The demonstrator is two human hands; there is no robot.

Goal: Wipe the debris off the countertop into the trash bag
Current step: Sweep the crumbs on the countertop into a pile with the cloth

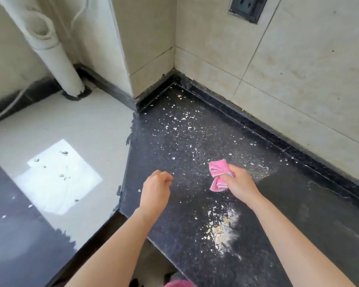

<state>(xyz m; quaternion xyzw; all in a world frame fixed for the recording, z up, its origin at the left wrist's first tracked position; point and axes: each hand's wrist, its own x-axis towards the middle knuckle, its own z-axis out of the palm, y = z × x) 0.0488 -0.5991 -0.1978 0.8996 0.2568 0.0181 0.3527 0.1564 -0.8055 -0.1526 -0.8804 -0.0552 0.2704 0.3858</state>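
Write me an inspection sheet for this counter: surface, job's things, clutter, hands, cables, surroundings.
Surface: dark speckled countertop; the right part looks wiped, with hazy streaks.
Job's things: pale debris scattered toward the corner; crumb pile near the front edge; pink cloth; trash bag not in view.
Clutter: nothing seen.
Hands: right hand grips the cloth; left hand holds nothing, fingers loosely curled.
Cables: white cable on the wall beside the pipe.
Surroundings: tiled wall, dark socket, white pipe, sunlit patch on the pale lower surface.
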